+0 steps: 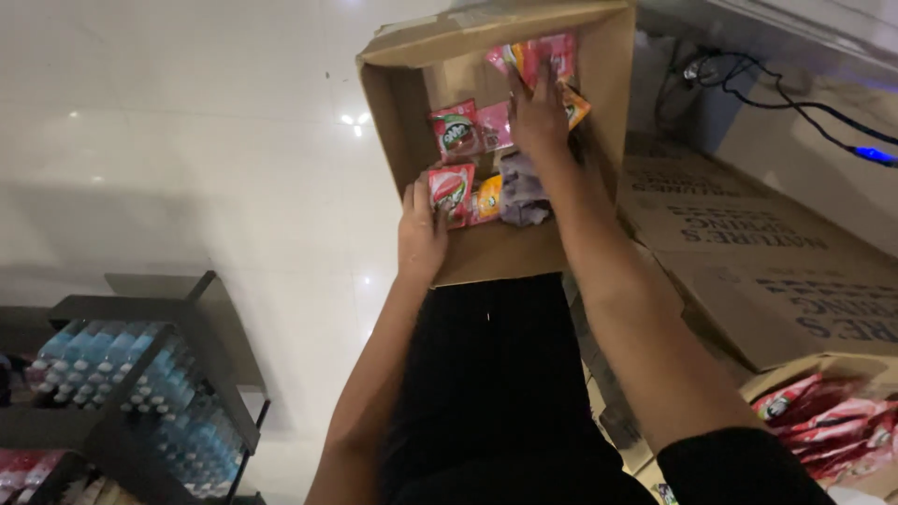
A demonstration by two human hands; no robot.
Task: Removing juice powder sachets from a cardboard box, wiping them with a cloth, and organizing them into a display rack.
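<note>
You're gripping a red sachet (451, 192) in your left hand (420, 234) while your right hand (538, 117), fingers spread flat, is pressing sachets remaining in the cardboard box (402, 103).

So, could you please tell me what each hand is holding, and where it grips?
The left hand pinches a red packet at its lower edge. The right hand lies flat on packets in the box; whether it grips one cannot be told.

Two hands (423, 234), one open cardboard box (412, 103), roughly seven sachets (456, 131).
</note>
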